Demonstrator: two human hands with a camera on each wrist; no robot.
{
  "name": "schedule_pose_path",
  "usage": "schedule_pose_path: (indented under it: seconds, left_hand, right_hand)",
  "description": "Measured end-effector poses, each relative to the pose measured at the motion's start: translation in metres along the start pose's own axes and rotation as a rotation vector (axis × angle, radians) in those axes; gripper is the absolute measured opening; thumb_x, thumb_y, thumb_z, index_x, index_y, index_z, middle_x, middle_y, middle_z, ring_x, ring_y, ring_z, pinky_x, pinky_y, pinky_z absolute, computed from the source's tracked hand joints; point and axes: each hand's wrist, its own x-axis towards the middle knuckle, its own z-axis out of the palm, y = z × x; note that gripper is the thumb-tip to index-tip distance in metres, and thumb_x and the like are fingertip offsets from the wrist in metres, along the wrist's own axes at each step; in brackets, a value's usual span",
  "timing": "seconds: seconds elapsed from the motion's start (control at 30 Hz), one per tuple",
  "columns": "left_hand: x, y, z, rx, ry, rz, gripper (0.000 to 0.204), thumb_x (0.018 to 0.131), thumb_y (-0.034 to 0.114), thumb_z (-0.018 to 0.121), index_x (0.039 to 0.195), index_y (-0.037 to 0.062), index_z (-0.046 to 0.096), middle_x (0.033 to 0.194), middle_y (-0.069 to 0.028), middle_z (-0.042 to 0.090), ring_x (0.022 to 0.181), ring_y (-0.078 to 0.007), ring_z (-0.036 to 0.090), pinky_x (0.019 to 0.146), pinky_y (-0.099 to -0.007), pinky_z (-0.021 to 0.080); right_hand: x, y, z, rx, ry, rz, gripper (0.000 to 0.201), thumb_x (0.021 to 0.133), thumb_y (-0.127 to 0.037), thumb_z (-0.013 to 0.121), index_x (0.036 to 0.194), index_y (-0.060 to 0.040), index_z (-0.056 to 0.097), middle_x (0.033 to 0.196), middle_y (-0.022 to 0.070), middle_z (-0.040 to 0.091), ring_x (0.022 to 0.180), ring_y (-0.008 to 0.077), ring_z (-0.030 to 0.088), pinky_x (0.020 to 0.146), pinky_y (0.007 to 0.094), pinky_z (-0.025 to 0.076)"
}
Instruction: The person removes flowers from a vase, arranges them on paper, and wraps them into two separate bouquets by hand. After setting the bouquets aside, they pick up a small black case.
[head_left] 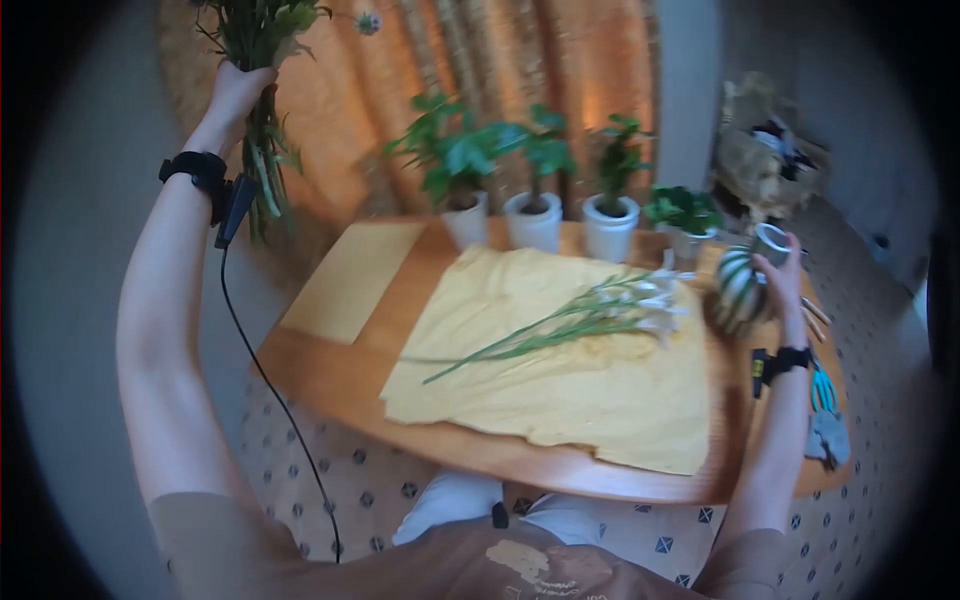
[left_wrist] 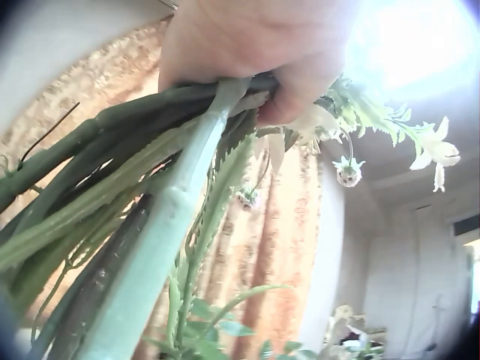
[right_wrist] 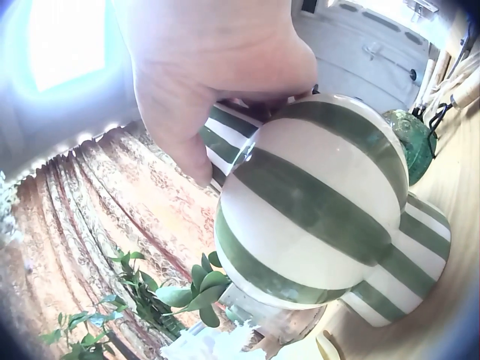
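My left hand (head_left: pixel 240 92) holds up a bunch of green stems and flowers (head_left: pixel 264 160) at the upper left, above the table's left end. In the left wrist view the fingers (left_wrist: pixel 289 90) curl round the stems (left_wrist: pixel 172 202), and white blooms (left_wrist: pixel 435 154) hang beyond. At the table's right side my right hand (head_left: pixel 784 275) grips the neck of a green-and-white striped vase (head_left: pixel 738 290). The right wrist view has the hand (right_wrist: pixel 217 75) round that neck, with the round body of the vase (right_wrist: pixel 307 199) below it. White flowers on long stems (head_left: pixel 570 325) lie on a yellow cloth (head_left: pixel 540 385).
Several potted plants in white pots (head_left: pixel 532 222) line the table's back edge. A yellow sheet (head_left: pixel 355 280) lies at the left of the table (head_left: pixel 480 462). Tools with turquoise handles (head_left: pixel 823 388) and a grey item (head_left: pixel 828 437) are at the right edge. A cable (head_left: pixel 275 395) hangs from the left wrist.
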Motion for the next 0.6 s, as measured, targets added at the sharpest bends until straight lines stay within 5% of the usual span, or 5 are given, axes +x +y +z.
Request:
schedule_pose_path:
  seconds: [0.23,0.43,0.6]
  left_hand:
    - [-0.093,-0.132,-0.119,0.290,-0.026,-0.406,0.043,0.067,-0.001,0.058,0.109,0.0030,0.056,0.075,-0.0047,0.057,0.064,-0.0151,0.055,0.055,-0.0301,0.045]
    - [-0.132,-0.245,-0.096,0.329,-0.099,-0.683,0.044,0.066,-0.001,0.061,0.109,-0.0006,0.052,0.084,-0.0097,0.058,0.073,-0.0198,0.057,0.062,-0.0330,0.047]
    - [-0.125,-0.299,-0.038,0.291,-0.141,-0.673,0.035,0.066,-0.003,0.061,0.100,-0.0014,0.053,0.077,-0.0103,0.057,0.063,-0.0201,0.057,0.053,-0.0325,0.045]
  right_hand:
    - [0.003,0.006,-0.007,-0.022,-0.045,0.034,0.074,0.078,-0.014,0.072,0.140,-0.0057,0.033,0.122,0.0156,0.054,0.109,0.0235,0.056,0.093,0.0323,0.045]
    - [0.004,0.017,-0.016,-0.003,-0.054,0.075,0.071,0.081,-0.013,0.069,0.142,-0.0106,0.034,0.120,0.0128,0.056,0.108,0.0210,0.056,0.094,0.0323,0.043]
    - [-0.001,-0.001,-0.019,0.024,-0.090,0.156,0.071,0.081,-0.014,0.069,0.143,-0.0114,0.034,0.126,0.0124,0.054,0.117,0.0233,0.052,0.100,0.0337,0.039]
